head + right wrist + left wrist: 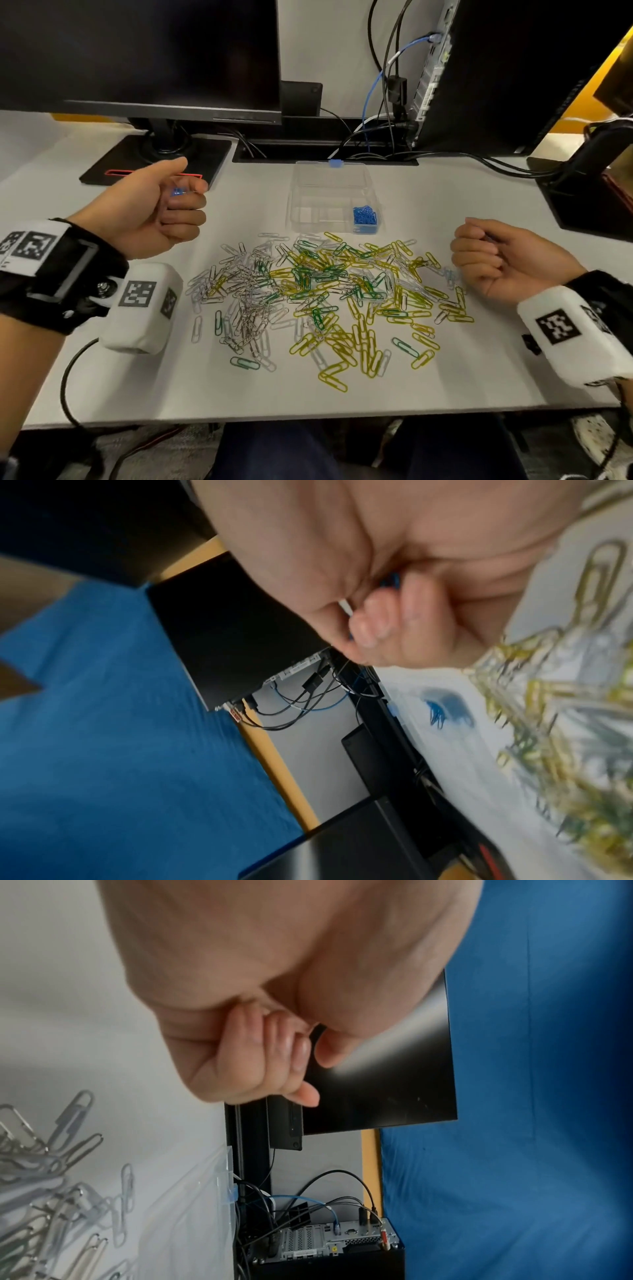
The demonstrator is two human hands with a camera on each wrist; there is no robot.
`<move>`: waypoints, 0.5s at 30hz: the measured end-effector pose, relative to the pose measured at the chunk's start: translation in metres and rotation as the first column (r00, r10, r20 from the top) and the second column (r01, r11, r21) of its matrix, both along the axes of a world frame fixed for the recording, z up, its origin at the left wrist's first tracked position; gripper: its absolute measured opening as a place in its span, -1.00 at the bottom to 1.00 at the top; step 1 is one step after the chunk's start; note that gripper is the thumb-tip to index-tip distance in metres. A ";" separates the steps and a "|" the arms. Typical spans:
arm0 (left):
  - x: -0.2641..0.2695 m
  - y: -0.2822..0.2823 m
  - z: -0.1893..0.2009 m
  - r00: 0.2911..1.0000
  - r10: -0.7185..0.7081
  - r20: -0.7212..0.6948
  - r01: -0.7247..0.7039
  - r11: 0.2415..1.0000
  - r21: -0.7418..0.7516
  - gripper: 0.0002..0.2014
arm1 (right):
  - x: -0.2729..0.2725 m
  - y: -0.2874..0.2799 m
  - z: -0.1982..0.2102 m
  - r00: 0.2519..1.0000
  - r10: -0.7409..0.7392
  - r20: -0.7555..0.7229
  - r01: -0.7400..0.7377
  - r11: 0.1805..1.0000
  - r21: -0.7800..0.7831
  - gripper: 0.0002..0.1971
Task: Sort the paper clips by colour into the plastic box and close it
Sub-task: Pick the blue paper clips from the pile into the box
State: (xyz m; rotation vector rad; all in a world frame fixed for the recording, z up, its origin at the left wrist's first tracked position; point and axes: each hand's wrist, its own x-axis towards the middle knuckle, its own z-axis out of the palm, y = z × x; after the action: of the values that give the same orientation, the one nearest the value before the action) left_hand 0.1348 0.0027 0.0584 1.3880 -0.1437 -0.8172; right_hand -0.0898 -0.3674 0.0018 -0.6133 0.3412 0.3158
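Observation:
A clear plastic box [298,219] stands with its lid up at the back of the desk; blue paper clips [365,216] fill its front right compartment. A wide pile of silver, yellow and green paper clips [325,291] lies in front of it. My left hand [191,188] is raised at the left and pinches a few blue clips [178,192] between thumb and fingers. My right hand [476,246] rests as a fist at the pile's right edge. In the right wrist view, a bit of blue [392,578] shows inside the curled fingers [373,626].
A monitor [144,51] on a black stand [154,161] is behind my left hand. A computer tower [513,68] with cables [380,102] stands at the back right. A second black stand [582,192] sits at the far right. The desk edge [308,416] runs near me.

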 end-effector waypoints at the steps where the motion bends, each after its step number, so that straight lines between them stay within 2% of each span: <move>1: 0.000 0.000 0.000 1.000 0.004 -0.027 -0.004 1.000 -0.006 -0.57 | 0.002 0.003 0.004 0.999 -0.043 -0.024 0.044 0.999 0.012 -0.76; 2: 0.001 0.000 0.000 0.998 0.009 -0.056 -0.009 1.000 -0.008 -0.57 | 0.003 0.008 0.009 0.991 -0.116 -0.059 0.118 0.993 0.020 -0.86; 5: 0.001 0.000 -0.001 0.993 0.032 -0.112 -0.030 0.999 0.016 -0.59 | 0.012 0.025 0.016 0.896 -0.405 -0.180 0.402 0.914 -0.056 -0.92; 7: 0.001 0.001 -0.004 0.991 0.048 -0.124 -0.043 0.998 0.039 -0.60 | 0.024 0.029 0.018 0.855 -0.470 -0.221 0.466 0.882 -0.072 -0.88; 10: 0.000 -0.001 -0.011 0.991 0.047 -0.123 -0.040 0.997 0.065 -0.61 | 0.050 0.028 0.022 0.851 -0.467 -0.243 0.439 0.884 -0.162 -0.82; 13: -0.001 -0.004 -0.017 0.993 0.033 -0.112 -0.023 0.996 0.085 -0.59 | 0.085 0.027 0.029 0.904 -0.387 -0.183 0.323 0.897 -0.303 -0.81; 15: -0.001 -0.005 -0.018 0.994 0.026 -0.107 -0.016 0.996 0.087 -0.58 | 0.109 0.030 0.034 0.928 -0.350 -0.129 0.275 0.875 -0.397 -0.75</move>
State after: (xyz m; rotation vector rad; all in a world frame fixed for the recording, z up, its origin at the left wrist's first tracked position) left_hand 0.1342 -0.0021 0.0400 1.4195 -0.0101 -0.8878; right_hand 0.0195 -0.3370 0.0354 -0.8898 0.6963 -0.0085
